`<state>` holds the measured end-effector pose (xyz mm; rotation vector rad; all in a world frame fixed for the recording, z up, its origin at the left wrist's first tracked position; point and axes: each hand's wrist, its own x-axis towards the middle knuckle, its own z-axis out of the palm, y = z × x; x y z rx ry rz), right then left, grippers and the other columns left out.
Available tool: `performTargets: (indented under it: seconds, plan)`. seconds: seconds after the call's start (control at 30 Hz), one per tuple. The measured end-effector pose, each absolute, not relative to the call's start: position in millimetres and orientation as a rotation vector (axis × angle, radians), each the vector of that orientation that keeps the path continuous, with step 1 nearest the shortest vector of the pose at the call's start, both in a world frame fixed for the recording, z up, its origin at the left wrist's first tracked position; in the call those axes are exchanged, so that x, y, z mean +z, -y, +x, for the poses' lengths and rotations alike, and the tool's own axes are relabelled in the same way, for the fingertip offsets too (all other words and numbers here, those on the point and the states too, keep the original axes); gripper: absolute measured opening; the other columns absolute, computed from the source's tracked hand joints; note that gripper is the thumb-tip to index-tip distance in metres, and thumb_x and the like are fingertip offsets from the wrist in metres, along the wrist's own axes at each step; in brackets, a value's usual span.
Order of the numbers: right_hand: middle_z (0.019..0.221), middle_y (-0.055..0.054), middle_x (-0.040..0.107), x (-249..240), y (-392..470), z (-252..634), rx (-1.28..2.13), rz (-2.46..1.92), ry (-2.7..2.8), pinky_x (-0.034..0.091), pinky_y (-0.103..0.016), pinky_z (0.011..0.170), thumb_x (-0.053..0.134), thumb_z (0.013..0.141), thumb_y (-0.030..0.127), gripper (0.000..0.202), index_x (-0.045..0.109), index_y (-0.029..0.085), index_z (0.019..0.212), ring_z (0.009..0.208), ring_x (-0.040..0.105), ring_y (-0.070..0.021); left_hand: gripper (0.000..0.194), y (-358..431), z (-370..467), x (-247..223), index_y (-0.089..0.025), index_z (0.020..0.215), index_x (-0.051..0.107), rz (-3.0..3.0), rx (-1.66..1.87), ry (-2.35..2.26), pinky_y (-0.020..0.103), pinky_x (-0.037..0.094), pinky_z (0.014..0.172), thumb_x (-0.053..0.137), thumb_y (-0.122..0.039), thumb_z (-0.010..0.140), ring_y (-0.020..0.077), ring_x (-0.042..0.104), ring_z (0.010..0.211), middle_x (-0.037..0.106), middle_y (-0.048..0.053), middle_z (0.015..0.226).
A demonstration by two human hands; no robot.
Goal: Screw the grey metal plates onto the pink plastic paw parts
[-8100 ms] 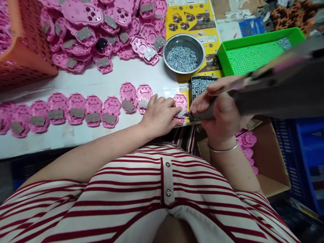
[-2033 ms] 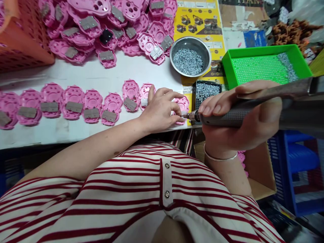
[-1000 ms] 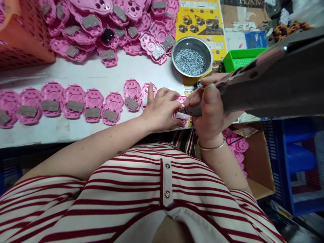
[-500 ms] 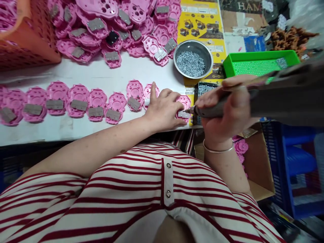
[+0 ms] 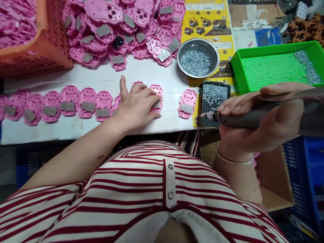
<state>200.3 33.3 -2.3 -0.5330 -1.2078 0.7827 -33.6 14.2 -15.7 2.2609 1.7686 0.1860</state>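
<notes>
My left hand (image 5: pixel 138 109) lies over the row of pink plastic casings, fingers spread and little finger raised. Its index finger touches a pink casing (image 5: pixel 157 89) with a grey metal cover, while the thumb rests beside that casing's lower edge. Another pink casing (image 5: pixel 187 101) lies apart, between my two hands. My right hand (image 5: pixel 255 118) is closed around a dark electric screwdriver (image 5: pixel 243 118), its bit pointing left. The bit tip is over the small black perforated tray (image 5: pixel 206 109), which has small screws (image 5: pixel 216 90) heaped at its far end.
More pink casings (image 5: pixel 51 104) line the table (image 5: pixel 83 76) leftward, with a large pile (image 5: pixel 103 40) behind. An orange basket (image 5: pixel 54 40) stands far left. A metal bowl (image 5: pixel 180 64) of screws and a green tray (image 5: pixel 236 72) lie beyond the black tray. A cardboard box (image 5: pixel 275 189) sits below right.
My left hand has let go of the right-hand casing and moved left to the neighbouring one. My right hand has drawn the screwdriver off the casing, rightward over the black tray. The view has shifted slightly.
</notes>
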Motion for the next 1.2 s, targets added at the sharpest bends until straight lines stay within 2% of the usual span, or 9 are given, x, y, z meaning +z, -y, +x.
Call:
performTargets:
  seconds: [0.1, 0.2, 0.3, 0.47, 0.57, 0.83, 0.97, 1.1, 1.2]
  plan:
    - [0.061, 0.009, 0.052, 0.3, -35.6, 201.2, 0.703, -0.503, 1.164, 0.052, -0.019, 0.051, 0.061, 0.093, 0.041, 0.018, 0.068, 0.024, 0.095, 0.051, 0.052, -0.003, 0.034, -16.9, -24.5, -18.1, -0.033, 0.123, 0.073, 2.252, 0.216, -1.721, 0.08, -0.001, 0.121, 0.07, -0.034, 0.09, 0.0388, 0.05, 0.135, 0.074, 0.006, 0.126]
    - [0.058, 0.008, 0.053, 3.3, -39.1, 206.6, 0.667, -0.485, 1.089, 0.051, -0.02, 0.047, 0.062, 0.091, 0.033, 0.015, 0.069, 0.02, 0.09, 0.047, 0.051, -0.0042, 0.04, -18.8, -13.0, -19.9, -0.032, 0.128, 0.07, 2.241, 0.258, -1.68, 0.079, 0.003, 0.122, 0.072, -0.034, 0.088, 0.0386, 0.054, 0.13, 0.073, 0.008, 0.127]
    - [0.052, 0.009, 0.051, 3.8, -42.6, 215.8, 0.572, -0.545, 1.062, 0.045, -0.02, 0.041, 0.063, 0.089, 0.031, 0.014, 0.068, 0.018, 0.086, 0.042, 0.047, -0.0044, 0.048, -17.8, -4.3, -21.5, -0.032, 0.135, 0.065, 2.245, 0.271, -1.626, 0.079, 0.005, 0.121, 0.071, -0.036, 0.088, 0.0379, 0.056, 0.127, 0.073, 0.007, 0.127]
    - [0.052, 0.01, 0.047, -4.4, -49.6, 231.6, 0.381, -0.755, 1.103, 0.041, -0.022, 0.044, 0.059, 0.089, 0.037, 0.016, 0.061, 0.022, 0.089, 0.043, 0.047, -0.0051, 0.05, -14.2, 2.6, -23.2, -0.033, 0.14, 0.06, 2.251, 0.279, -1.591, 0.079, 0.005, 0.121, 0.068, -0.037, 0.09, 0.0371, 0.056, 0.127, 0.072, 0.007, 0.129]
    - [0.051, 0.01, 0.043, -9.6, -54.9, 235.3, 0.332, -0.719, 1.09, 0.038, -0.023, 0.041, 0.06, 0.089, 0.043, 0.021, 0.059, 0.022, 0.089, 0.041, 0.044, -0.0055, 0.049, -13.0, 4.3, -23.6, -0.033, 0.14, 0.059, 2.261, 0.276, -1.593, 0.078, 0.007, 0.121, 0.067, -0.037, 0.091, 0.0372, 0.056, 0.127, 0.072, 0.007, 0.129]
    - [0.054, 0.01, 0.04, -17.8, -63.2, 226.7, 0.385, -0.629, 1.102, 0.037, -0.02, 0.041, 0.069, 0.086, 0.052, 0.031, 0.061, 0.022, 0.091, 0.041, 0.045, -0.0042, 0.047, -12.1, 6.3, -24.9, -0.035, 0.139, 0.059, 2.273, 0.267, -1.6, 0.077, 0.008, 0.121, 0.066, -0.038, 0.092, 0.0363, 0.056, 0.126, 0.072, 0.006, 0.131]
    - [0.052, 0.01, 0.032, -24.2, -72.7, 225.1, 0.324, -0.645, 1.08, 0.031, -0.021, 0.035, 0.071, 0.081, 0.064, 0.042, 0.06, 0.024, 0.088, 0.037, 0.035, -0.0037, 0.048, -12.2, 6.9, -24.3, -0.034, 0.139, 0.059, 2.272, 0.258, -1.599, 0.077, 0.009, 0.121, 0.067, -0.039, 0.091, 0.0368, 0.057, 0.125, 0.072, 0.006, 0.13]
    - [0.049, 0.01, 0.035, -24.4, -75.2, 225.5, 0.335, -0.713, 1.078, 0.033, -0.024, 0.033, 0.07, 0.083, 0.061, 0.036, 0.06, 0.026, 0.086, 0.036, 0.036, -0.0058, 0.049, -12.4, 8.6, -24.5, -0.034, 0.139, 0.059, 2.271, 0.265, -1.598, 0.078, 0.007, 0.121, 0.067, -0.038, 0.091, 0.0363, 0.057, 0.125, 0.073, 0.006, 0.128]
    - [0.049, 0.01, 0.034, -22.1, -72.3, 224.0, 0.348, -0.807, 1.096, 0.033, -0.026, 0.034, 0.069, 0.081, 0.066, 0.039, 0.059, 0.029, 0.085, 0.036, 0.037, -0.0072, 0.05, -12.4, 10.2, -24.2, -0.034, 0.139, 0.059, 2.272, 0.276, -1.6, 0.078, 0.006, 0.121, 0.068, -0.038, 0.091, 0.0359, 0.057, 0.125, 0.072, 0.006, 0.129]
